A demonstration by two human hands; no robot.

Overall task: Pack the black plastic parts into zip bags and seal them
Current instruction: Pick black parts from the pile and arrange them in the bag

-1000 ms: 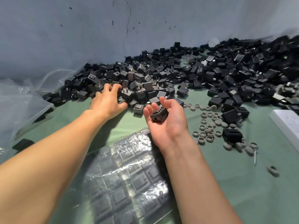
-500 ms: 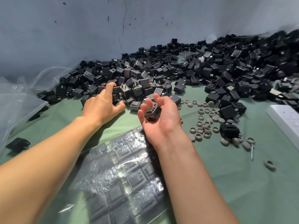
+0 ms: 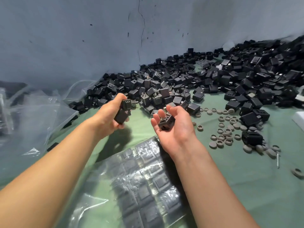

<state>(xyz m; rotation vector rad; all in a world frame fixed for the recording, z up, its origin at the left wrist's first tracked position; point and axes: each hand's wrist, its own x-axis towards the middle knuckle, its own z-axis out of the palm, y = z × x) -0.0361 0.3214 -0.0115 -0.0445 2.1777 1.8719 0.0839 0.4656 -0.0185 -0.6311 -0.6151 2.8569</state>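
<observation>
Left grip (image 3: 111, 118) clenched round two black parts (image 3: 123, 111), right grip (image 3: 175, 129) palm-up, cupping one black part (image 3: 166, 122) in curled fingers

A small packing workshop is indicated: a large heap of black cube-shaped plastic parts (image 3: 213, 79) is piled on a green cloth-covered bench (image 3: 238, 178) against a cracked blue-grey wall (image 3: 98, 38), small grey rings (image 3: 225, 130) are scattered beside it, and clear plastic zip bags (image 3: 32, 116) are laid at the left.
</observation>
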